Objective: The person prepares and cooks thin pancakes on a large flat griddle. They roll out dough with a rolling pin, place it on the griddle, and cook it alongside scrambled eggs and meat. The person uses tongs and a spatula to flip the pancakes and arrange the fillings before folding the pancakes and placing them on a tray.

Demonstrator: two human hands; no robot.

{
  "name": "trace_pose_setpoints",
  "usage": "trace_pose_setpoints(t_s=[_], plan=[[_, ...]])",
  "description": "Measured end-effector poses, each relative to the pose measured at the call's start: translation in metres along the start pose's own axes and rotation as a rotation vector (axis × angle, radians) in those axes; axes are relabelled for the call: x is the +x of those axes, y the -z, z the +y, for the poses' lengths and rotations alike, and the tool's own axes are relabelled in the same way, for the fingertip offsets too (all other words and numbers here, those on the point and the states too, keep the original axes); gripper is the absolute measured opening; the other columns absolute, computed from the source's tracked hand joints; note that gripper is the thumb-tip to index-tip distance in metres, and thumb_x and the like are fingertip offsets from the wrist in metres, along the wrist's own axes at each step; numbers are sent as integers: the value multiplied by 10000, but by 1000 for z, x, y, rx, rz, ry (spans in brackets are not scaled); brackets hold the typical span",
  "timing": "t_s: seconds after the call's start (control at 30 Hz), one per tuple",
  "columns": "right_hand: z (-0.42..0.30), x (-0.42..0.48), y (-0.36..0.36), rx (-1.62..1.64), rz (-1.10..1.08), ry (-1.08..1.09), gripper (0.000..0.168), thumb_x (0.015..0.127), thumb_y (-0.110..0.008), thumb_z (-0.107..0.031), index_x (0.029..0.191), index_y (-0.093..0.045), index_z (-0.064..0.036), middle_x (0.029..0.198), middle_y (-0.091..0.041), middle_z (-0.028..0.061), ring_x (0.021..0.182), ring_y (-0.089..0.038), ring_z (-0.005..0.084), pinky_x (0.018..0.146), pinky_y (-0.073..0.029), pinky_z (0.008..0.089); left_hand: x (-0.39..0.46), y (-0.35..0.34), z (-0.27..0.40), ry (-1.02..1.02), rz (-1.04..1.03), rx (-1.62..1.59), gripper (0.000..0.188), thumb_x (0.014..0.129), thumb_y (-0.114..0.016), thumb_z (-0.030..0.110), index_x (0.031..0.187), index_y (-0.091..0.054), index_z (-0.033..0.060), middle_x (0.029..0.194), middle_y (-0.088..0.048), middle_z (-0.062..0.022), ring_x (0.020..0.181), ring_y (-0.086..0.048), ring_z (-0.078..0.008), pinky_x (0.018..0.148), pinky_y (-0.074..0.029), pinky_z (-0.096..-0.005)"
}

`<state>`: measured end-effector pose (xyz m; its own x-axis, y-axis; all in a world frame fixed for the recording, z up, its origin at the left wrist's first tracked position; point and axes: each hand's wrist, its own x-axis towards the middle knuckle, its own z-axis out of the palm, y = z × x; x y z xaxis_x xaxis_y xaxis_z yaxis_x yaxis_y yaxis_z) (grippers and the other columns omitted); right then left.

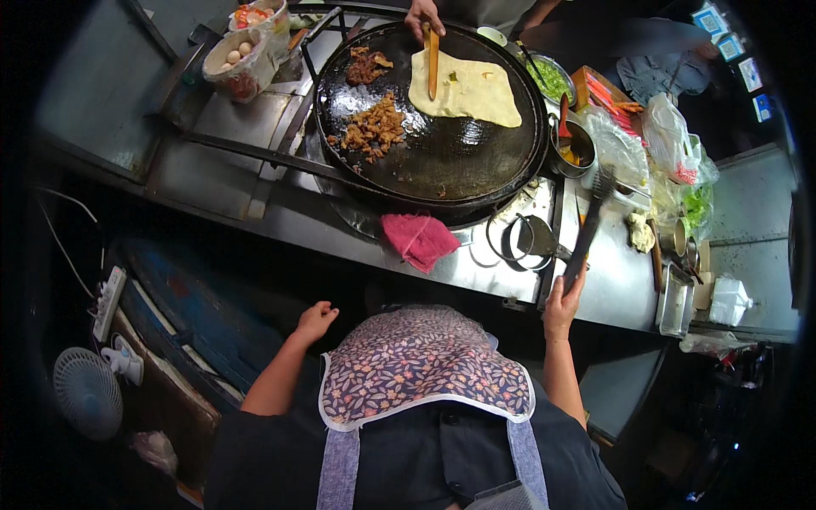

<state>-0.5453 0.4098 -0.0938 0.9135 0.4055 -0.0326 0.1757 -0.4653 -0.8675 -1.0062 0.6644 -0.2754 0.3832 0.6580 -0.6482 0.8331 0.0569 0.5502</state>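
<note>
My right hand grips the handle of a dark brush, raised over the steel counter right of the griddle. My left hand hangs in front of the counter, fingers curled, with nothing visible in it. On the round black griddle lie a pale flatbread, a heap of browned chopped meat and a darker piece of meat. Across the griddle, another person's hand holds a wooden spatula on the flatbread. A metal scraper and ring lie near the front.
A pink cloth hangs over the counter's front edge. A pot with a red-handled utensil and a bowl of chopped greens stand right of the griddle. Eggs sit in a lined container at left. A metal rail runs along the griddle's left.
</note>
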Motion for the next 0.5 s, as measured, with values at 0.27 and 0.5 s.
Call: trace_pose_setpoints(t_s=[0.27,0.5], plan=[[-53,18,-41,-121,-100,225,701,956,-602,-125,1553,-239,-67,1317,-583,210,1147,-609,301,953,-475,357,21,8,-2,18,97,-171,455,910,-694,334,1247,-630,35,1058,-721,-121,983,-683,-234,874,-514,-333],[-37,60,-55,106,-143,103,679,969,-605,-154,1544,-258,-55,1097,-625,120,899,-608,171,779,-499,279,1,6,28,15,109,-224,442,927,-684,303,1264,-619,24,1095,-717,-125,1016,-676,-220,900,-508,-327]])
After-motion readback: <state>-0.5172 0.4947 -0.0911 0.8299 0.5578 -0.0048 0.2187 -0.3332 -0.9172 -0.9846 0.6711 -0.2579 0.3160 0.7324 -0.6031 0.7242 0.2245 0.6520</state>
